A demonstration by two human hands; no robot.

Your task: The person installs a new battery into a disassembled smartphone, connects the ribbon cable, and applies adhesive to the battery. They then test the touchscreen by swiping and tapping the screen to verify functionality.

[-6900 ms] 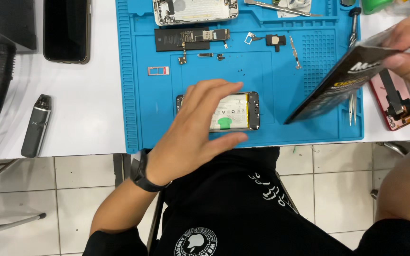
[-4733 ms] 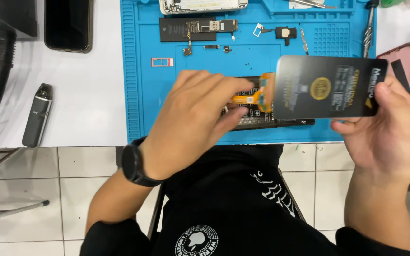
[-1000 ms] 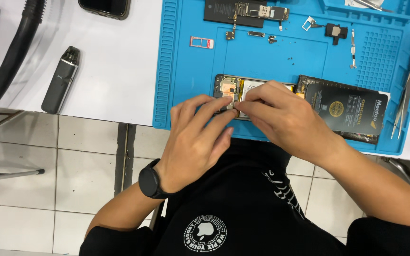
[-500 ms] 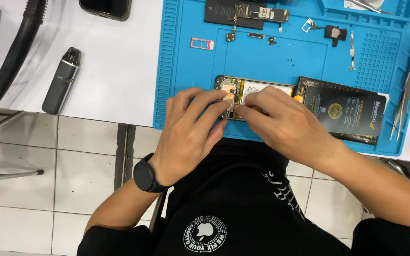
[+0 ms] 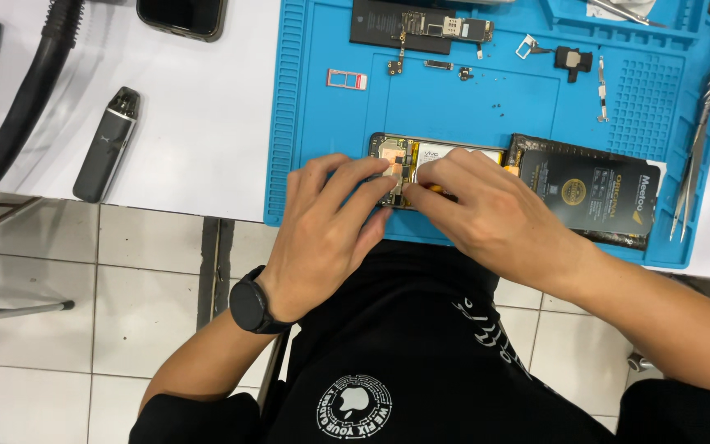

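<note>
Nearest the body, the left hand (image 5: pixel 322 234) and the right hand (image 5: pixel 486 218) meet over the opened phone (image 5: pixel 421 160), which lies at the near edge of the blue repair mat (image 5: pixel 486 107); both hands have their fingers curled down, tips pressed on the phone's exposed insides, though whether either pinches anything cannot be told. Just right of the phone, touching it, lies a black battery pack (image 5: pixel 589 193), with tweezers (image 5: pixel 696 156) beyond it at the mat's right edge. Farther off sit a circuit board (image 5: pixel 421 20) and a small red SIM tray (image 5: pixel 347 79), and to the left, on the white table (image 5: pixel 207 123), a grey pod-shaped device (image 5: pixel 107 144).
</note>
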